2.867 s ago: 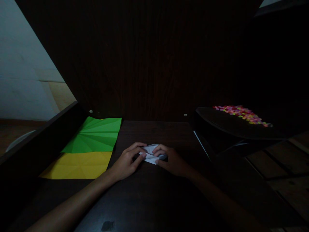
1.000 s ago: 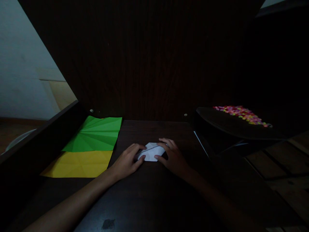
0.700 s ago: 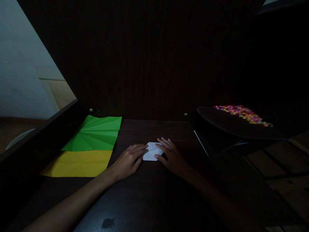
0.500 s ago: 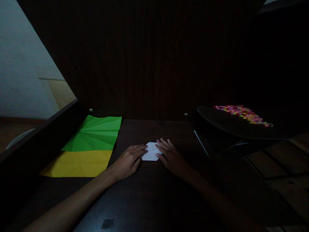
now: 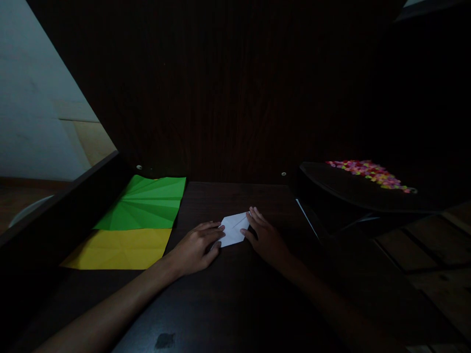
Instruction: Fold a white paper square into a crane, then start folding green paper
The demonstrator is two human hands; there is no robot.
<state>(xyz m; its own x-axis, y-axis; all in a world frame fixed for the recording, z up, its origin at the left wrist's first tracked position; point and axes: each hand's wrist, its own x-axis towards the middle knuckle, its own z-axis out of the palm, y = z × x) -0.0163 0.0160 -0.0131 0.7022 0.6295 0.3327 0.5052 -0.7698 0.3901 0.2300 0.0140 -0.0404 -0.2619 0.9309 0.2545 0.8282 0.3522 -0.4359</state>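
A small folded white paper point(image 5: 234, 228) lies flat on the dark wooden desk point(image 5: 228, 299), near its middle. My left hand point(image 5: 196, 245) rests at the paper's left edge, fingertips pressing on its lower left corner. My right hand point(image 5: 265, 236) lies flat at the paper's right edge, fingers spread and touching it. Neither hand lifts the paper; both hold it down against the desk.
A creased green sheet point(image 5: 147, 203) and a yellow sheet point(image 5: 119, 249) lie side by side at the left. At the right, a dark raised tray point(image 5: 342, 189) carries several small multicoloured pieces point(image 5: 368, 171). A dark wooden panel stands behind the desk.
The white paper went from being held folded between both hands to lying flat. My right hand slid off its top to the right edge, and the paper turned slightly.
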